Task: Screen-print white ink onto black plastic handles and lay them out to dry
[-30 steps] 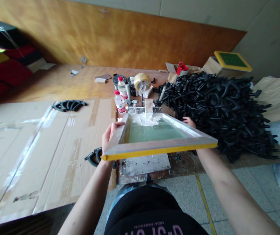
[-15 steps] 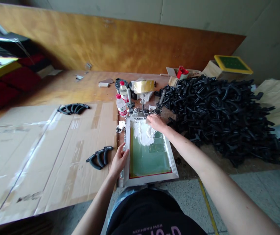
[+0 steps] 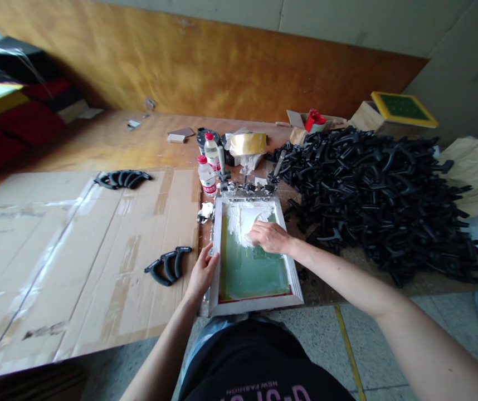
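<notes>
A printing screen frame lies flat on the table edge in front of me, its green mesh smeared with white ink at the far end. My left hand rests on the frame's left rail, fingers spread and pressing down. My right hand is closed on a squeegee I can barely see, held on the mesh at the edge of the white ink. A few black plastic handles lie just left of the frame.
A large heap of black plastic handles fills the table to the right. Two bottles, a tape roll and clamps stand behind the frame. Cardboard sheets cover the left side, with more black handles on them. A second yellow frame sits far right.
The frame was lifted and tilted a second ago; now it lies flat. My right hand went to the far end and has pulled back toward me across the mesh.
</notes>
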### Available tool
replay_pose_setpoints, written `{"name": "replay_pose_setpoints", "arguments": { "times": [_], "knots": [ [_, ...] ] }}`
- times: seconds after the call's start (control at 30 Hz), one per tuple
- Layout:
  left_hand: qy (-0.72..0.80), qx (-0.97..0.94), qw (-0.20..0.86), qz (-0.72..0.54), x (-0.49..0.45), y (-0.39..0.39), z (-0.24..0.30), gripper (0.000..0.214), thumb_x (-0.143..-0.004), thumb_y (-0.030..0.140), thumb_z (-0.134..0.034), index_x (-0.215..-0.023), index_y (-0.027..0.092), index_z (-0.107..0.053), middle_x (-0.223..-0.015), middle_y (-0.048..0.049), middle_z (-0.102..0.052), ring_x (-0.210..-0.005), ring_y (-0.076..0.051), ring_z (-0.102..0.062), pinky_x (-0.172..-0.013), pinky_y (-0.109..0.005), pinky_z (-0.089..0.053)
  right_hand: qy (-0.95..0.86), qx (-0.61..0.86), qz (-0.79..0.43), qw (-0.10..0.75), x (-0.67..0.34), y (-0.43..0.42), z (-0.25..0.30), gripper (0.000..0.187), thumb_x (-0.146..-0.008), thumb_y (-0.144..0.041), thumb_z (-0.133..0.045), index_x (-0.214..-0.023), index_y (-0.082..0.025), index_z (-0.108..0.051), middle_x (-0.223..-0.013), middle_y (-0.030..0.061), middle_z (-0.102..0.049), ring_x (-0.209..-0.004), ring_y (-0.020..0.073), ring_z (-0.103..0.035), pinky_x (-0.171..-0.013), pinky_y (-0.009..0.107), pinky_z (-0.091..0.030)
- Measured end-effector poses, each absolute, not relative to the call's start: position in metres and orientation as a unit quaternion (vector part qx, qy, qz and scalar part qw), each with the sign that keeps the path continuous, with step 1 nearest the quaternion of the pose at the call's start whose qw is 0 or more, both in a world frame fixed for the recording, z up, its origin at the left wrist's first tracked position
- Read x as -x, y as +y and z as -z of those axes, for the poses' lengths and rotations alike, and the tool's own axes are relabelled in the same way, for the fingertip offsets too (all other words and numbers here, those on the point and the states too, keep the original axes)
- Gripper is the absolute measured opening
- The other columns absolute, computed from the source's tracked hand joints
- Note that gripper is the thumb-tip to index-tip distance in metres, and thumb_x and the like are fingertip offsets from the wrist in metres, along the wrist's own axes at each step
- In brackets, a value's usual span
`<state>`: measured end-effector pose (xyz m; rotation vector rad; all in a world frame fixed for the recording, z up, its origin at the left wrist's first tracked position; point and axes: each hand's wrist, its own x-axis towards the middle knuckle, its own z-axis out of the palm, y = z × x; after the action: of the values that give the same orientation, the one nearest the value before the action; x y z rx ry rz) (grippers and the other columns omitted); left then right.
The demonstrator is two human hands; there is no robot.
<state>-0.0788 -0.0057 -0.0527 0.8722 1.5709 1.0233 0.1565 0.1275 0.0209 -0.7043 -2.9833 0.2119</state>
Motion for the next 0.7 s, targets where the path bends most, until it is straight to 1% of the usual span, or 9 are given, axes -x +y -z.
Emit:
{"name": "replay_pose_setpoints", "arguments": {
  "times": [0.1, 0.2, 0.33, 0.43, 0.47, 0.5, 0.6, 0.67, 0.7],
  "knots": [
    [0.656, -0.356, 0.509, -0.43, 0.077, -0.006, 0.05, 0.073, -0.078, 0.059, -0.062, -0.138, 0.019, -0.049, -0.096, -0.0079, -0.072, -0.084, -0.022, -0.068, -0.071, -0.03, -0.052, -0.965, 0.241, -0.092, 0.047, -0.16, 0.131, -0.028, 0.007, -0.086, -0.015, -0.059, -0.081, -0.02, -0.062, -0.085, 0.0022, -0.063, -0.083, 0.0173, -0.055, -0.067, 0.027, -0.036],
    [0.654, -0.345, 0.51, -0.44, 0.076, -0.006, 0.044, 0.076, -0.076, 0.06, -0.064, -0.137, 0.017, -0.049, -0.095, -0.0087, -0.072, -0.083, -0.022, -0.068, -0.071, -0.031, -0.052, -0.947, 0.302, -0.059, 0.095, -0.155, 0.134, -0.021, 0.007, -0.088, -0.017, -0.058, -0.082, -0.018, -0.063, -0.085, 0.0039, -0.063, -0.086, 0.0189, -0.054, -0.07, 0.028, -0.037],
    [0.656, -0.336, 0.511, -0.442, 0.074, -0.006, 0.036, 0.079, -0.073, 0.062, -0.066, -0.136, 0.017, -0.051, -0.09, -0.0071, -0.072, -0.076, -0.021, -0.067, -0.067, -0.03, -0.051, -0.957, 0.263, -0.041, 0.113, -0.158, 0.122, -0.009, 0.01, -0.088, -0.012, -0.056, -0.086, -0.017, -0.065, -0.087, 0.0062, -0.063, -0.091, 0.0204, -0.054, -0.073, 0.029, -0.039],
    [0.663, -0.34, 0.504, -0.436, 0.073, -0.007, 0.029, 0.079, -0.073, 0.062, -0.066, -0.135, 0.016, -0.052, -0.087, -0.0065, -0.071, -0.074, -0.021, -0.066, -0.066, -0.03, -0.05, -0.953, 0.267, -0.079, 0.122, -0.158, 0.128, -0.016, 0.003, -0.086, -0.019, -0.063, -0.087, -0.019, -0.066, -0.086, 0.0038, -0.065, -0.087, 0.0189, -0.057, -0.073, 0.027, -0.041],
    [0.664, -0.341, 0.503, -0.435, 0.073, -0.007, 0.025, 0.079, -0.073, 0.062, -0.066, -0.136, 0.016, -0.051, -0.087, -0.0061, -0.071, -0.074, -0.02, -0.066, -0.065, -0.029, -0.05, -0.945, 0.288, -0.09, 0.129, -0.155, 0.136, -0.021, 0.006, -0.086, -0.023, -0.065, -0.091, -0.02, -0.067, -0.087, 0.003, -0.066, -0.086, 0.0184, -0.058, -0.073, 0.027, -0.041],
    [0.664, -0.341, 0.505, -0.434, 0.074, -0.008, 0.02, 0.079, -0.073, 0.062, -0.066, -0.137, 0.016, -0.05, -0.086, -0.0055, -0.071, -0.073, -0.02, -0.066, -0.065, -0.028, -0.049, -0.933, 0.316, -0.098, 0.138, -0.15, 0.146, -0.027, 0.013, -0.085, -0.026, -0.068, -0.097, -0.021, -0.067, -0.09, 0.0027, -0.067, -0.086, 0.0183, -0.059, -0.074, 0.027, -0.042],
    [0.65, -0.336, 0.518, -0.442, 0.076, -0.01, -0.006, 0.081, -0.073, 0.062, -0.066, -0.14, 0.02, -0.047, -0.085, -0.0037, -0.071, -0.07, -0.018, -0.064, -0.061, -0.026, -0.048, -0.891, 0.411, -0.095, 0.166, -0.14, 0.187, -0.048, 0.048, -0.081, -0.032, -0.074, -0.126, -0.028, -0.059, -0.105, 0.0037, -0.069, -0.091, 0.02, -0.062, -0.078, 0.029, -0.045],
    [0.645, -0.341, 0.51, -0.455, 0.078, -0.009, -0.029, 0.074, -0.075, 0.065, -0.063, -0.134, 0.021, -0.055, -0.091, -0.0037, -0.071, -0.071, -0.017, -0.064, -0.061, -0.025, -0.047, -0.862, 0.462, -0.084, 0.19, -0.148, 0.213, -0.061, 0.061, -0.081, -0.033, -0.073, -0.137, -0.031, -0.05, -0.111, 0.0041, -0.068, -0.093, 0.0216, -0.063, -0.081, 0.031, -0.046],
    [0.643, -0.346, 0.501, -0.465, 0.079, -0.005, -0.04, 0.069, -0.076, 0.066, -0.06, -0.128, 0.02, -0.06, -0.093, -0.0038, -0.071, -0.072, -0.017, -0.063, -0.061, -0.024, -0.047, -0.845, 0.486, -0.078, 0.209, -0.158, 0.224, -0.066, 0.061, -0.083, -0.035, -0.07, -0.139, -0.032, -0.049, -0.11, 0.004, -0.069, -0.093, 0.0222, -0.064, -0.082, 0.032, -0.046]
  ]
}}
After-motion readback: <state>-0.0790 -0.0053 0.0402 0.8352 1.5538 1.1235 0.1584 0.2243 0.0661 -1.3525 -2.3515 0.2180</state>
